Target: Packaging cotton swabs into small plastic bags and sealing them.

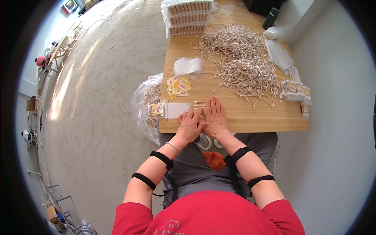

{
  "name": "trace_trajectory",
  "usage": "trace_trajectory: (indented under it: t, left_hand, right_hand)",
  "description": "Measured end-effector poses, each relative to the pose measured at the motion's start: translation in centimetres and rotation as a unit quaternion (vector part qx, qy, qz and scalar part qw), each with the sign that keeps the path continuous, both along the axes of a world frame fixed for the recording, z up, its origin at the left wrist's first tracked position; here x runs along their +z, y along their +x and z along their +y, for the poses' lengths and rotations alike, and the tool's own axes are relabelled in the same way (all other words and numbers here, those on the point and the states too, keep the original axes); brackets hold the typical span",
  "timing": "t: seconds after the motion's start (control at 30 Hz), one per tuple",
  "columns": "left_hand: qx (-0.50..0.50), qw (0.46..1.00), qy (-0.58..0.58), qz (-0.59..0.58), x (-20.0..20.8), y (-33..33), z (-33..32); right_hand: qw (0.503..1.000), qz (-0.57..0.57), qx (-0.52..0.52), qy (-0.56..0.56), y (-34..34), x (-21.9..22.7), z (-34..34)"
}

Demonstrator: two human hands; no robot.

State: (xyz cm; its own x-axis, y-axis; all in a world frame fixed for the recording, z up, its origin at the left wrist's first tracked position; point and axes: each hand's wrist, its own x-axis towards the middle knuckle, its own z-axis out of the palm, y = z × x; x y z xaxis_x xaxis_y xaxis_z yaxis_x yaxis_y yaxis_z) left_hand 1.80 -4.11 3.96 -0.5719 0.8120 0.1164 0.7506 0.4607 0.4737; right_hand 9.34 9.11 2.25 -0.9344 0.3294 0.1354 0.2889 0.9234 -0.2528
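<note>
A small row of cotton swabs (pixel 199 104) lies near the table's front edge, between my two hands. Flat against its right side rests my right hand (pixel 216 120), fingers stretched out and pointing away from me. My left hand (pixel 189 126) touches the near end of the row with its fingertips, fingers somewhat bent and spread, gripping nothing visible. The lower parts of the swabs are hidden by its fingers. Just left of the row is a white rectangular plate (pixel 179 111). Beside that, at the table's left edge, sits a clear bag of swabs with a yellow card (pixel 156 110).
A large heap of loose swabs (pixel 244 74) covers the table's (pixel 250 123) far middle. Yellow cards (pixel 179 86) and clear bags (pixel 188 66) lie at left. Filled packs (pixel 293 90) sit at right, stacked bundles (pixel 188 19) far left. A plastic sack (pixel 143 92) hangs beside the table.
</note>
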Motion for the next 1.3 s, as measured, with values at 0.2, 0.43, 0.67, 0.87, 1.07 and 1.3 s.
trace_trajectory:
  t: [0.2, 0.43, 0.67, 0.87, 1.07, 1.3]
  left_hand:
    - [-0.009, 1.0, 0.013, -0.002, 0.2, 0.0, -0.1]
    - [0.003, 1.0, 0.015, -0.006, -0.1, -0.1, 0.1]
    - [0.026, 0.999, 0.02, -0.016, -0.2, -0.1, 0.5]
    - [0.021, 1.0, 0.008, -0.019, -0.3, -0.5, 0.6]
    - [0.038, 0.999, 0.018, -0.032, -0.7, -0.9, 0.7]
    - [0.056, 0.991, -0.058, -0.105, 0.6, -2.2, 1.9]
  right_hand:
    - [1.0, -0.02, -0.001, 0.007, 0.0, 0.1, -0.1]
    - [1.0, -0.013, -0.002, 0.002, 0.0, 0.1, -0.1]
    - [1.0, -0.01, -0.001, -0.003, 0.0, -0.1, 0.0]
    - [1.0, -0.02, 0.0, 0.004, 0.0, 0.0, -0.1]
    - [1.0, -0.024, 0.0, 0.016, -0.2, 0.0, -0.3]
    - [1.0, -0.022, 0.002, 0.006, -0.1, 0.2, 0.0]
